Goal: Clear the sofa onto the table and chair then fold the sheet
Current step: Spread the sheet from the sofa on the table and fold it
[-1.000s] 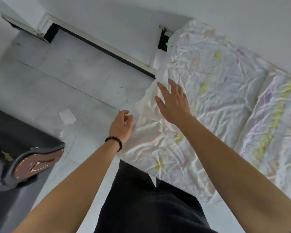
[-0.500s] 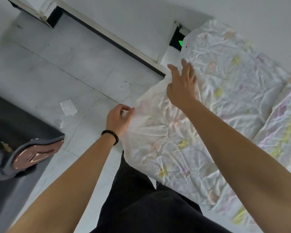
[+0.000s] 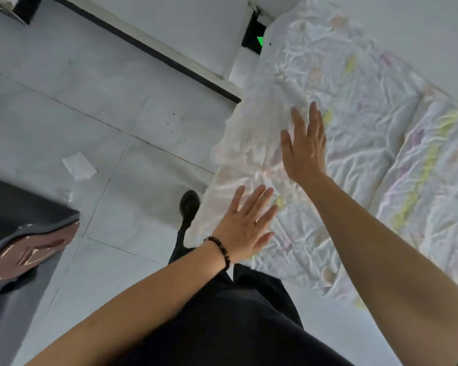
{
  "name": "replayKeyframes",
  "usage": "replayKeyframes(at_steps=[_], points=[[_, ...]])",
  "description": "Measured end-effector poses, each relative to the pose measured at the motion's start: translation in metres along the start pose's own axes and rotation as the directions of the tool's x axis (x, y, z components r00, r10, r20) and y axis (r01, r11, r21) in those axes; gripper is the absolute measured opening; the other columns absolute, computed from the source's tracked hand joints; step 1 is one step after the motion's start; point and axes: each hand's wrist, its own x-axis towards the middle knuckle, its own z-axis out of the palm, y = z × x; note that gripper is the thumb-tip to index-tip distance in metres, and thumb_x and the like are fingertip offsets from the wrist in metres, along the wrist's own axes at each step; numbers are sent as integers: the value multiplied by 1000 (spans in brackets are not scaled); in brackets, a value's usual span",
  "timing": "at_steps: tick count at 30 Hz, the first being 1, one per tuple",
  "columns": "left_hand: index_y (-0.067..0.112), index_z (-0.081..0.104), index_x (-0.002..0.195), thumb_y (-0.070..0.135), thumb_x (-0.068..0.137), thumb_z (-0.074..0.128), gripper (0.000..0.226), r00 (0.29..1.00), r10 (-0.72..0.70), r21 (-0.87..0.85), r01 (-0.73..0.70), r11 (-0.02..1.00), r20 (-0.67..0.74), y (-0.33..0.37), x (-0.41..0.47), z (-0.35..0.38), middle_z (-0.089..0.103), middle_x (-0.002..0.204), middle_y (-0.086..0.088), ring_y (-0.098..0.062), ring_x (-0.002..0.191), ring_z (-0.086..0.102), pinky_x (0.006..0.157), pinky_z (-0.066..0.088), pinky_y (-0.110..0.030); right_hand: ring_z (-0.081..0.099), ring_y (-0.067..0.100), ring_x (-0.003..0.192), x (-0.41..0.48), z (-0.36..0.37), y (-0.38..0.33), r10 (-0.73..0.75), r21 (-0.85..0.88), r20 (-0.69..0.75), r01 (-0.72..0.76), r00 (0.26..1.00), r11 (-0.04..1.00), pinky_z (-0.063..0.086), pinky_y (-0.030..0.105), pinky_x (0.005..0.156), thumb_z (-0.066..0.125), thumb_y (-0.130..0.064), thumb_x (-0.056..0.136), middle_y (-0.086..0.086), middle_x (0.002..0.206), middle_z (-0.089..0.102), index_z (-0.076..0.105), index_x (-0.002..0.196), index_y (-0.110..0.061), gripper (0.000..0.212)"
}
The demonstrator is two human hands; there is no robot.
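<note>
Both hands, the left hand (image 3: 245,224) and right hand (image 3: 303,146), lie flat and open, gripping nothing, smoothing the crumpled sheet (image 3: 341,122); folding it next probably needs a corner pinched.

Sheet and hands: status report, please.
Left hand and right hand open, flat over sheet. Sheet spread, crumpled, not yet folded. Paper scrap on floor, apart.

Both arms (image 3: 143,294) are bare. A dark bead bracelet (image 3: 221,250) is on the left wrist. Black trousers (image 3: 236,326), black shoe (image 3: 188,203).
</note>
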Motion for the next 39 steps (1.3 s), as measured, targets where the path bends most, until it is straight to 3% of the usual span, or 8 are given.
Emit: replayKeyframes(at_steps=[7, 17, 23, 26, 29, 32, 36, 39], points=[[20, 1, 155, 66, 96, 15, 77, 987, -22, 117, 3, 993, 160, 65, 26, 50, -15, 160, -16, -33, 147, -17, 114, -9, -62, 1, 38, 151, -45, -13, 138, 90, -146, 67, -80, 994, 986, 8, 53, 119, 33, -63, 98, 16, 165, -1, 14, 157, -30, 70], [22, 10, 156, 73, 90, 29, 85, 993, -115, 198, 116, 973, -14, 82, -30, 95, 0, 161, -18, -37, 148, -1, 116, 3, -62, -4, 35, 151, -44, 5, 161, 64, -170, 55, -54, 996, 984, 0, 53, 121, 16, -80, 89, 11, 165, -4, 3, 156, -36, 81], [26, 4, 156, 70, 94, 24, 79, 978, -207, 174, 201, 964, 13, 94, -43, 78, -7, 161, -19, -35, 149, -6, 116, 6, -61, -13, 39, 149, -45, -15, 150, 121, -158, 222, -86, 967, 984, -7, 56, 119, 28, -76, 90, 16, 163, -13, 0, 158, -28, 88], [29, 4, 155, 72, 92, 22, 78, 917, -378, 13, 382, 924, -132, 65, -26, 42, -9, 161, -15, -30, 149, -8, 118, -2, -55, -13, 40, 149, -35, -33, 120, 80, -116, 187, -59, 979, 992, -5, 57, 119, 45, -47, 95, 18, 163, -11, 4, 158, -19, 80], [30, 8, 155, 70, 92, 26, 76, 707, -682, -358, 598, 718, -187, 4, -2, 3, -1, 162, -10, -26, 150, -1, 118, 3, -44, -4, 38, 151, -17, -44, 70, -71, -51, 101, 76, 992, 996, 3, 53, 121, 45, -27, 95, 19, 164, 0, 19, 156, -15, 67], [22, 18, 154, 65, 95, 30, 74, 454, -881, -734, 644, 217, 137, -71, 29, -12, 18, 161, -5, -22, 147, 17, 120, 14, -42, 2, 37, 151, 12, -40, 17, -235, -42, 61, 238, 970, 970, 10, 51, 120, 43, -25, 100, 19, 163, 7, 30, 152, -12, 56], [20, 28, 152, 66, 96, 23, 72, 436, -643, -684, 703, -194, 630, -141, 54, -4, 41, 150, -6, -22, 141, 34, 118, 19, -45, 11, 33, 150, 64, -22, -45, -442, -103, 78, 448, 894, 888, 18, 46, 118, 41, -21, 99, 15, 161, 19, 44, 143, -15, 45], [19, 50, 135, 78, 87, 24, 80, 465, -414, -606, 721, -337, 783, -153, 49, 14, 68, 119, -5, -19, 113, 63, 105, 40, -44, 27, 27, 145, 103, 1, -84, -476, -80, 236, 505, 847, 860, 26, 43, 113, 41, -18, 98, 9, 153, 38, 50, 139, -17, 42]])
